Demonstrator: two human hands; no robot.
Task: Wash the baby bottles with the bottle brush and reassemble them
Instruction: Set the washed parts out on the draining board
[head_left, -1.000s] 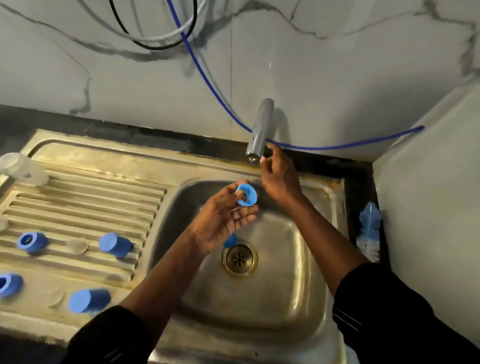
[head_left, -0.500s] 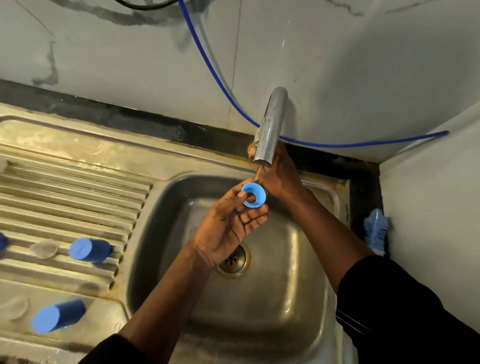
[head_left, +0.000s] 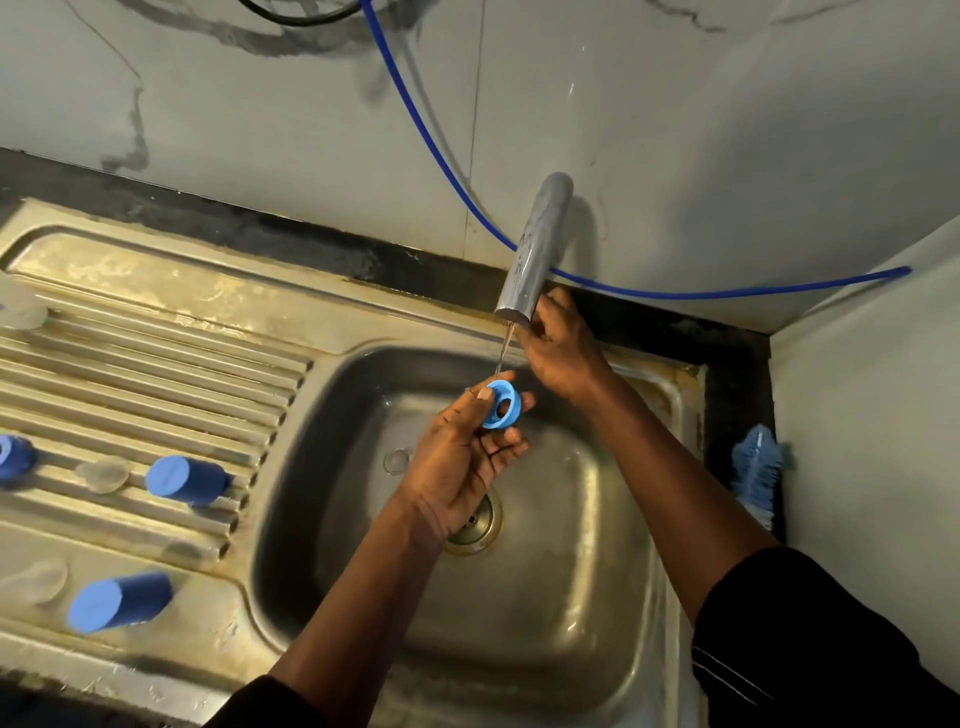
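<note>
Over the stainless-steel sink basin (head_left: 571, 597), the left hand (head_left: 457, 457) pinches a blue plastic bottle collar ring (head_left: 500, 405) under a thin stream of water. The right hand (head_left: 558, 348) sits at the grey metal tap spout (head_left: 535, 249) by the basin's back rim; its grip is unclear. Left of the basin lie blue cylindrical caps (head_left: 184, 479); right of it, a blue bristled bottle brush (head_left: 756, 470).
</note>
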